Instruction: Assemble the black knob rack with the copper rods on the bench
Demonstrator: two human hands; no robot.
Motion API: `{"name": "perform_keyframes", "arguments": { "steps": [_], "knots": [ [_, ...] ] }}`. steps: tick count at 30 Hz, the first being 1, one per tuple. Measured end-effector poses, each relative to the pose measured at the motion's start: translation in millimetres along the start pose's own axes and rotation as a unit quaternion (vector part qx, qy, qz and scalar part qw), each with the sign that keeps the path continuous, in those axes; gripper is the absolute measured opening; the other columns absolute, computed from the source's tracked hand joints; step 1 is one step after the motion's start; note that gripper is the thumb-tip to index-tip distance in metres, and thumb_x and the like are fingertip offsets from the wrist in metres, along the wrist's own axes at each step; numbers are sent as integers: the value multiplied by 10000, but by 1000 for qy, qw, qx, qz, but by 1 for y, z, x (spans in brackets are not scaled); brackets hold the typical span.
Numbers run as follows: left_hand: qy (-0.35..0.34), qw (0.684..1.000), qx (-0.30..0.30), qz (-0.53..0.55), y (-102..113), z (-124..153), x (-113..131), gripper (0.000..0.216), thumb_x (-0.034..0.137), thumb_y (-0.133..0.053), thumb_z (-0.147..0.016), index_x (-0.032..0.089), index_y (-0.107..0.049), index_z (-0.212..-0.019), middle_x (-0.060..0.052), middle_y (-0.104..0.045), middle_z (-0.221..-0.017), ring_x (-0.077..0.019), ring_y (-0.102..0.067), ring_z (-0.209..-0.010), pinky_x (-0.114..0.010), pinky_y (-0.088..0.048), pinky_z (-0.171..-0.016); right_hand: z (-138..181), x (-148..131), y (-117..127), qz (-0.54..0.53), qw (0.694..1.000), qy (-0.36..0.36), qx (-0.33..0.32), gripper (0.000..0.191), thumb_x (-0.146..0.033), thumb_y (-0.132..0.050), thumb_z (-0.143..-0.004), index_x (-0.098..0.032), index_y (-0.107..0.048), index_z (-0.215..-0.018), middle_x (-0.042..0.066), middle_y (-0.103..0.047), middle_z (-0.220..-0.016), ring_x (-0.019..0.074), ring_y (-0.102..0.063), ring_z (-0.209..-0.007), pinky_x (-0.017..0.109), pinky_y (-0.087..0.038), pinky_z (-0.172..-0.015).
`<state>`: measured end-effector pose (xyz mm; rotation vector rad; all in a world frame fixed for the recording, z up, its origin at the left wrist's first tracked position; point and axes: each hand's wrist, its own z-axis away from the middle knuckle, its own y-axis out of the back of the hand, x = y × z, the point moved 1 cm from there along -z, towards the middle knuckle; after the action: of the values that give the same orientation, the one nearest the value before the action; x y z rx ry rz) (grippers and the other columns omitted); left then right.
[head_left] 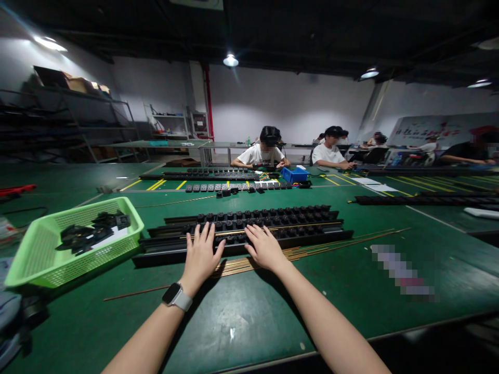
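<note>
Several long black rails lie side by side in front of me, fitted with rows of black socket-like modules. My left hand rests palm down on the nearer rails, fingers spread; a watch is on that wrist. Farther right, my right hand also lies over the rails, fingers stretched out and thumb apart. Between the rows runs a thin brass-coloured strip near my fingertips. A bundle of brass-coloured rods lies on the table along the near side of the rails, partly under my hands.
A green basket holding black parts stands at the left on the green table. Beyond the rails lie a row of loose modules, a blue bin and white papers. Several people sit at the far tables.
</note>
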<state>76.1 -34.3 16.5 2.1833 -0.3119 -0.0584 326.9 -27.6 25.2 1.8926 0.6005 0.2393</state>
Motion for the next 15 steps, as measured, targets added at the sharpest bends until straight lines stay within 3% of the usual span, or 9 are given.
{"name": "perform_keyframes", "arguments": {
  "steps": [7, 15],
  "knots": [
    [55, 998, 0, -27, -2, 1, -4, 748, 577, -390, -1070, 119, -427, -1660, -230, -416, -1714, -496, -307, -1606, -808, -198, -1254, 1, -1, 1, -3, 1000, -3, 0, 608, -393, -512, -1100, -195, -434, -1669, 89, -422, -1727, 276, -353, -1619, 521, -207, -1359],
    [74, 997, -18, -21, 2, 0, -1, 697, 558, -375, -1079, 166, -462, -1649, -205, -390, -1735, -523, -273, -1610, -889, -169, -1198, 1, 0, 1, -7, 1000, -5, -2, 608, -394, -524, -1097, -221, -430, -1673, 82, -418, -1730, 272, -344, -1624, 527, -193, -1362]
  ]
}}
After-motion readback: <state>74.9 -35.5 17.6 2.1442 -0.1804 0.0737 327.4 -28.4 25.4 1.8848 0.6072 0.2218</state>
